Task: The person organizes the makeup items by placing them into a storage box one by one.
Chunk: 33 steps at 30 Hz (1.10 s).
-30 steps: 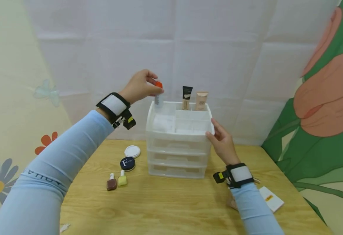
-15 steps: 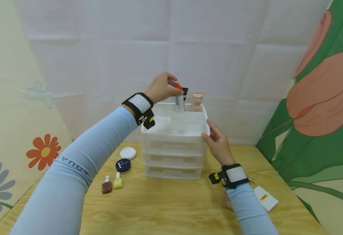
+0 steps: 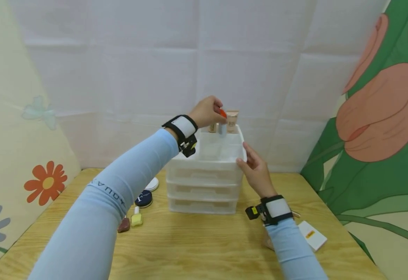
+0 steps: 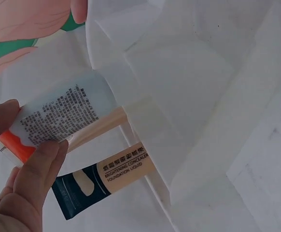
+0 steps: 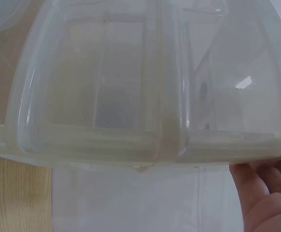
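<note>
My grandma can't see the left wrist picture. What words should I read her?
A left hand pinches a pale tube with an orange end and small dark writing. Below it in the picture, a foundation tube with a dark cap sticks out of a whitish organizer.

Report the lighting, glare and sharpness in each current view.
Head view: even, soft light, faint shadows on the table; the bottle in the left hand looks soft, its print unreadable. Left wrist view: dimmer and greyish, but lettering on the foundation tube reads clearly. Right wrist view: a bright glint on the translucent organizer, whose bowed edge may be lens distortion or real shape.
</note>
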Each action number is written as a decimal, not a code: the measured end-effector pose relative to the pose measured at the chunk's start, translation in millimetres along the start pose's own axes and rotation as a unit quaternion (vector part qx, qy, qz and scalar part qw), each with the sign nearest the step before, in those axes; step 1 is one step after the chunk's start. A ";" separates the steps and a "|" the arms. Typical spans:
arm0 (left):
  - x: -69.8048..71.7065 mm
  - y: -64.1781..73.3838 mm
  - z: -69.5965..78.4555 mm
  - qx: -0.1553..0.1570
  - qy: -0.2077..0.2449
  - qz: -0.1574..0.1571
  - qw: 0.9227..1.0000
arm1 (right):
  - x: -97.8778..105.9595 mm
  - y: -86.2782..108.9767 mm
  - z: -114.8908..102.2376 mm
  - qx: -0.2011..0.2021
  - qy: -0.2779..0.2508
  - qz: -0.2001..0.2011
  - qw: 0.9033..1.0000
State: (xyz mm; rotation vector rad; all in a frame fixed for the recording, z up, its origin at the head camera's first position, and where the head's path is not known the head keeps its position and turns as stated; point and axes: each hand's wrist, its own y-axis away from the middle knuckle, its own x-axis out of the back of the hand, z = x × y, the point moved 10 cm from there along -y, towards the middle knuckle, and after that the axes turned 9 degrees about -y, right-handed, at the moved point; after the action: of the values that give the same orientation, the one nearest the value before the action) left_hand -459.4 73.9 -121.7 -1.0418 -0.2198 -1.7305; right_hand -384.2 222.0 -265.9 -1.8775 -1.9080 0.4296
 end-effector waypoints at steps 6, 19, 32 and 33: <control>-10.8 -1.2 -5.1 0.006 -0.019 -0.016 1.000 | -3.6 0.7 -0.9 0.000 -0.011 -0.005 1.000; -29.4 -3.7 -11.8 0.014 -0.074 -0.048 0.996 | -5.9 1.1 -0.7 -0.014 0.000 -0.007 1.000; -35.8 -1.3 -12.4 0.010 -0.064 -0.052 0.997 | -7.5 0.8 0.9 -0.013 -0.002 -0.009 1.000; -35.5 -1.7 -12.6 0.009 -0.063 -0.050 0.997 | -7.3 0.4 0.9 -0.013 0.000 -0.009 1.000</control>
State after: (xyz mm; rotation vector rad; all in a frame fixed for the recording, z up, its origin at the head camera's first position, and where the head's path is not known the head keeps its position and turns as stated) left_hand -465.3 91.4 -154.6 -1.1450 -0.3738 -1.7495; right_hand -384.4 214.8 -267.5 -1.8749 -1.9381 0.4016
